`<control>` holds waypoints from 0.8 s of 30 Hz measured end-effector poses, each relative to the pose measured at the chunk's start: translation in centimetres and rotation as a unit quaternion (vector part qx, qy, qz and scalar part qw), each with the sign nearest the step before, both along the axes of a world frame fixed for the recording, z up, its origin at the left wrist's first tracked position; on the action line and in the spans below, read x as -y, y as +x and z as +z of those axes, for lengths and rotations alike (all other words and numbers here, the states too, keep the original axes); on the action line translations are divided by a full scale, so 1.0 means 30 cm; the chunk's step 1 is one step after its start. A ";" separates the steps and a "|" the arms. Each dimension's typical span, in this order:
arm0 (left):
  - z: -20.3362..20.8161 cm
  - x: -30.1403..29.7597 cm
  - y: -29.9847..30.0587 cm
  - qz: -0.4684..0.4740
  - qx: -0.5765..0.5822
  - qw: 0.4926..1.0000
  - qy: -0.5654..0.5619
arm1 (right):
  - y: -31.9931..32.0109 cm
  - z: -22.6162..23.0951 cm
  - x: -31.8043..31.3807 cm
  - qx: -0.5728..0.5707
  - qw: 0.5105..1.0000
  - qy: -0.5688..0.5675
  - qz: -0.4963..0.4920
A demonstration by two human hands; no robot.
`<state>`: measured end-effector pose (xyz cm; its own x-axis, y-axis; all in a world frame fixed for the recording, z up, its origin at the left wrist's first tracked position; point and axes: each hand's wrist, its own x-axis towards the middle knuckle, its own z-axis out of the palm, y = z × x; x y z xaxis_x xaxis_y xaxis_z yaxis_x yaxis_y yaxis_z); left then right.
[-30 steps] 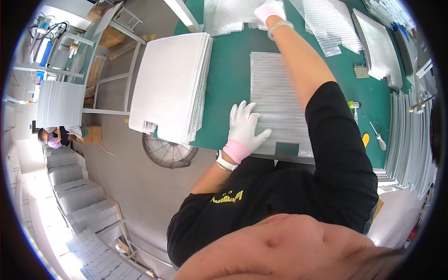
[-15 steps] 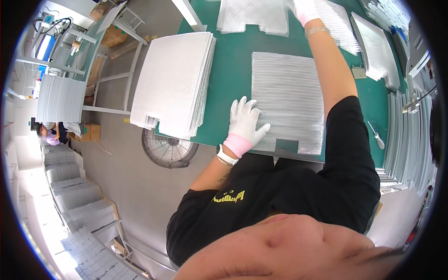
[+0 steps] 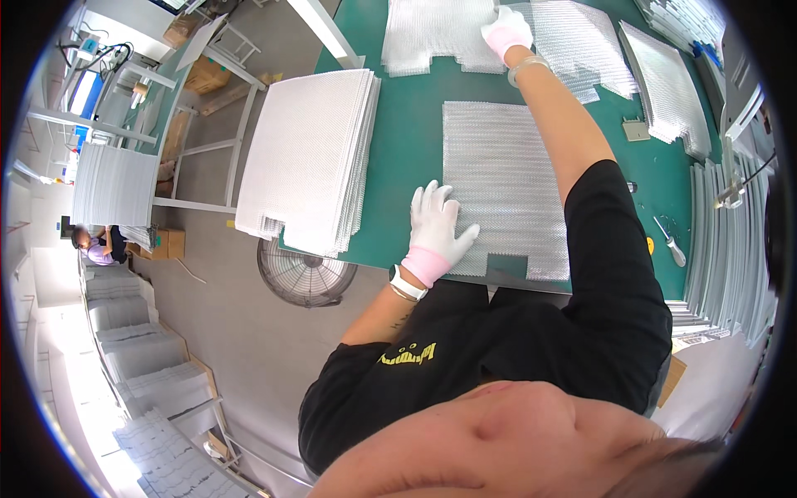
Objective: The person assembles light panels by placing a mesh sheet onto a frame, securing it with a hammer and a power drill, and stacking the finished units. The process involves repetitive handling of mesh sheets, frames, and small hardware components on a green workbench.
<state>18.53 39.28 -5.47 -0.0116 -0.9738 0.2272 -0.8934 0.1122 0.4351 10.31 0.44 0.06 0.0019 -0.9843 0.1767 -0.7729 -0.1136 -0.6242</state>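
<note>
A silvery metal mesh sheet [image 3: 502, 183] with a notch in its near edge lies on the green table top [image 3: 407, 124] in front of me. My left hand [image 3: 440, 222], in a white glove with a pink cuff, rests on the sheet's left edge with fingers spread. At the far side, my right hand [image 3: 506, 33], gloved alike, has its fingers curled between a notched far mesh sheet [image 3: 440, 33] and the far-right mesh sheets [image 3: 577, 41]. Whatever is under those fingers is hidden.
A thick stack of mesh sheets [image 3: 303, 158] stands at the table's left edge, with a floor fan [image 3: 307, 274] below. More mesh sheets [image 3: 664, 83] lie at the right, near a screwdriver-like tool [image 3: 674, 249]. Another person [image 3: 100, 245] is at the far left.
My right hand has moved left and slightly nearer, from the far-right sheets toward the gap beside the far mesh sheet. My left hand stays on the near sheet.
</note>
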 end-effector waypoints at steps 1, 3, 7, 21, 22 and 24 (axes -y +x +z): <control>0.000 -0.001 0.000 0.000 -0.001 1.000 -0.002 | 0.000 0.005 0.005 0.078 0.996 -0.014 0.042; 0.002 0.002 -0.005 -0.008 -0.006 1.000 -0.008 | -0.025 -0.012 0.075 0.207 0.965 -0.110 0.119; 0.005 0.008 -0.003 -0.015 -0.009 1.000 -0.007 | -0.089 0.030 0.147 0.537 0.803 -0.102 0.239; 0.034 -0.019 0.034 0.028 -0.453 0.883 -0.123 | -0.712 0.051 -0.862 0.537 0.828 0.022 0.162; 0.051 -0.045 0.038 -0.005 -0.676 0.735 -0.047 | -0.735 0.010 -0.936 0.527 0.832 0.038 0.167; 0.120 -0.079 0.041 -0.122 -0.751 0.645 0.067 | -0.744 -0.053 -1.073 0.459 0.877 0.056 0.131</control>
